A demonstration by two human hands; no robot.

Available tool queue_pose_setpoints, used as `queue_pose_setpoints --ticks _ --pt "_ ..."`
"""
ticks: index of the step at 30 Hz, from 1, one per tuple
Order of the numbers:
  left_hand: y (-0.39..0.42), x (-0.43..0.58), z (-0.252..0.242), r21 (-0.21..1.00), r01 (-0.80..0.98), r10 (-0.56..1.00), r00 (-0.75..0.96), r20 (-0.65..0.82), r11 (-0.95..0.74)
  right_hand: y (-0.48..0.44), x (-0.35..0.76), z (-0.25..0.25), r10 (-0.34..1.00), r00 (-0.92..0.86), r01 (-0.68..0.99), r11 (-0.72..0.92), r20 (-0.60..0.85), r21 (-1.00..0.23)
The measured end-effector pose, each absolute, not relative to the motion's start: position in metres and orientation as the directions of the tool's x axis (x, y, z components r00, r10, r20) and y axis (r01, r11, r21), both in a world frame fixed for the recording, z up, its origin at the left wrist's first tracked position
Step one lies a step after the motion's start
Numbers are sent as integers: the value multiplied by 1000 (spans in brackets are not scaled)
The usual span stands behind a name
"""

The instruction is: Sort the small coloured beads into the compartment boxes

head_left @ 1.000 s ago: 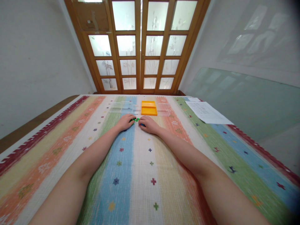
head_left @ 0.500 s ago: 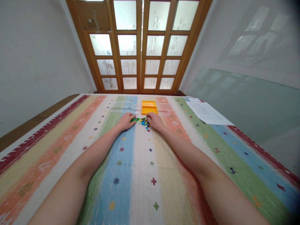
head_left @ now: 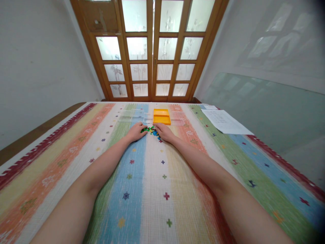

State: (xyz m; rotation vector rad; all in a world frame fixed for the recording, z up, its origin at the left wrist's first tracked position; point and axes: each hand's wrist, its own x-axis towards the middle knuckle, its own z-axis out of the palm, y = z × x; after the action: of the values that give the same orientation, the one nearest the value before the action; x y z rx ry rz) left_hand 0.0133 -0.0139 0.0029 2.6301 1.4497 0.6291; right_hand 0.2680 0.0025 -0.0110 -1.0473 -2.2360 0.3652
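A small heap of green, blue, yellow and dark pieces (head_left: 154, 133), like tiny building bricks, lies on the striped tablecloth. At its left edge rests my left hand (head_left: 136, 131), thumb and fingers apart around the green pieces. My right hand (head_left: 164, 132) reaches over the heap from the right, fingers stretched out and slightly curved, covering part of it. Both hands look open, though small pieces under the right fingers would be hidden. Just beyond the right hand stands a yellow two-compartment tray (head_left: 161, 119).
Clear plastic trays or lids lie left (head_left: 130, 116) and right (head_left: 177, 118) of the yellow tray. Printed paper sheets (head_left: 225, 122) lie at the right side of the table. A glass sheet (head_left: 266, 105) leans on the right wall, and paned wooden doors (head_left: 153, 67) stand behind the table.
My right hand has moved left over the heap, its fingers stretching further and covering more of the pieces. My left hand stays in place.
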Motion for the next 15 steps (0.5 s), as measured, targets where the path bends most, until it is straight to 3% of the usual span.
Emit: queue_pose_setpoints --ticks 7,15 --pt "-14 12 2 279 795 830 442 340 -538 3 264 -9 641 -654 446 755 401 -481" --pt "-16 13 1 257 764 799 515 309 -592 2 267 -11 767 -490 536 640 415 -550"
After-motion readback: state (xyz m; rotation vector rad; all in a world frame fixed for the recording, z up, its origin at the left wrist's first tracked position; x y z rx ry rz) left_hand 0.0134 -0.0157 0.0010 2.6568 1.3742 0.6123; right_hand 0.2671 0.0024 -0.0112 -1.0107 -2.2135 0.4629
